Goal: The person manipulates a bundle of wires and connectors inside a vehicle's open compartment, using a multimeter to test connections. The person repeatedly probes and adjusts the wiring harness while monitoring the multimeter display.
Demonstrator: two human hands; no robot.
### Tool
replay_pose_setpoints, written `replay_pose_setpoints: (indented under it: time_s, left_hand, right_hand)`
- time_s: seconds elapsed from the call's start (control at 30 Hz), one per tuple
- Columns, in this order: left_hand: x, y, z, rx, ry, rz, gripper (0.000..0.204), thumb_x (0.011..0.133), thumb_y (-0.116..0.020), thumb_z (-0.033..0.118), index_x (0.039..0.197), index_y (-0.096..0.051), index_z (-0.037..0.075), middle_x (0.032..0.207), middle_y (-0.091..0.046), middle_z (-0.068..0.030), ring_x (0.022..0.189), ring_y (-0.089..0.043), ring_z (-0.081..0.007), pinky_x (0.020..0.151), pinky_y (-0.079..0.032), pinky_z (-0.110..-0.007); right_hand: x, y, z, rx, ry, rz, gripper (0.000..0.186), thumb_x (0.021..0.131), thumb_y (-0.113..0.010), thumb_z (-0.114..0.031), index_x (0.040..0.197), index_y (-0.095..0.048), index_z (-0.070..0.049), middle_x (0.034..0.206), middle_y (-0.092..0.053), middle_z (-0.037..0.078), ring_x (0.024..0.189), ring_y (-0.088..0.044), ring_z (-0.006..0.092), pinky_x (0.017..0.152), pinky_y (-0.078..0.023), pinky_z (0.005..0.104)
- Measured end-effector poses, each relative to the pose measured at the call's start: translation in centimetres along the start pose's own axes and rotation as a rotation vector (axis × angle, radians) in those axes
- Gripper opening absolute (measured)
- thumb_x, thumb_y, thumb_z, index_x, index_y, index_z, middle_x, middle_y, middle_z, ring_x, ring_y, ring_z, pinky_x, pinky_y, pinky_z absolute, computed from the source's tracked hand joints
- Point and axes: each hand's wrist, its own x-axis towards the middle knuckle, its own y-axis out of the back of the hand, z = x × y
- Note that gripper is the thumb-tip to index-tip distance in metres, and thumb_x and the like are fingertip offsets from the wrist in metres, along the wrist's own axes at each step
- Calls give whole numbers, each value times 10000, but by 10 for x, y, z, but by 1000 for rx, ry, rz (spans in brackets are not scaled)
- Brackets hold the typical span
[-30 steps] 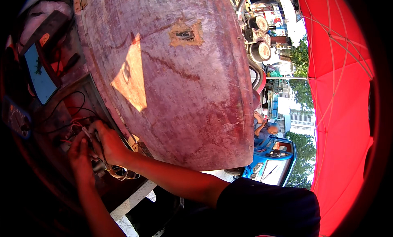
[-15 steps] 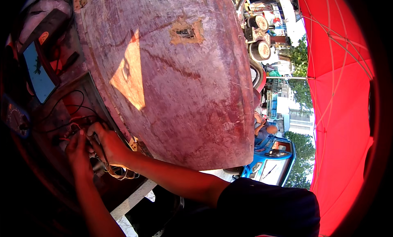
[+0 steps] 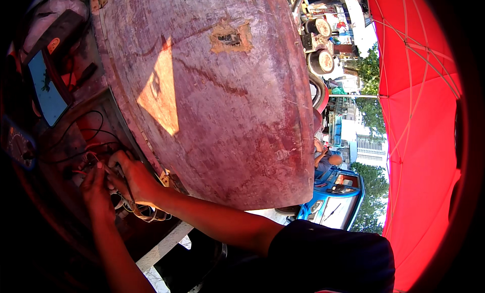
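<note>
Inside a dark metal compartment, my left hand (image 3: 97, 192) pinches among thin red and dark wires (image 3: 91, 156), fingertips close to my right hand. My right hand (image 3: 135, 179) is closed on a thin elongated piece, too dim to tell whether cable or tool. Below them lies a loose bundle of pale wires (image 3: 149, 216). A blue-cased meter (image 3: 19, 144) with a dial sits at the left, with black leads running toward the wires.
A worn reddish hinged panel (image 3: 217, 116) fills the middle. A reflective glass pane (image 3: 48, 91) and dark case (image 3: 53, 37) lie upper left. Beyond the panel are a seated person (image 3: 326, 159) and a blue vehicle (image 3: 331, 197). A red canopy (image 3: 419, 141) spans the right.
My left hand has shifted slightly upward along the wires, with its fingers still closed beside my right hand. Otherwise the view is nearly the same.
</note>
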Motion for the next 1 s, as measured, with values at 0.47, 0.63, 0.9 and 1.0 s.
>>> replay_pose_setpoints:
  time_s: [0.47, 0.63, 0.9, 1.0]
  left_hand:
    - [1, 2, -4, -30, -35, -5, 160, 907, -627, 204, 894, -666, 49, 689, -577, 30, 564, -462, -53, 505, -346, -200]
    - [2, 4, -4, -7, -23, -4, 165, 907, -626, 210, 883, -664, 52, 692, -582, 27, 565, -465, -53, 501, -344, -203]
    - [-4, 2, 0, 46, -7, 16, 171, 896, -639, 239, 915, -668, 72, 757, -617, 14, 599, -489, -49, 534, -369, -204]
    - [-17, -5, 3, 65, -37, 60, 196, 896, -636, 247, 972, -655, 68, 805, -637, -1, 618, -506, -52, 543, -383, -208]
  right_hand:
    - [2, -3, 2, -18, -53, 12, 220, 846, -622, 13, 927, -422, -29, 689, -557, 100, 613, -580, 170, 558, -463, 312]
    - [3, -4, 1, 35, -50, 13, 213, 845, -618, 19, 924, -426, -29, 691, -550, 98, 615, -575, 172, 565, -465, 313]
    - [3, -1, 0, -34, -60, 19, 212, 840, -623, 15, 926, -433, -26, 701, -554, 105, 629, -577, 175, 580, -471, 329]
    - [6, 4, -9, 108, -297, -37, 224, 824, -629, 20, 939, -442, -25, 712, -561, 121, 646, -580, 187, 594, -471, 334]
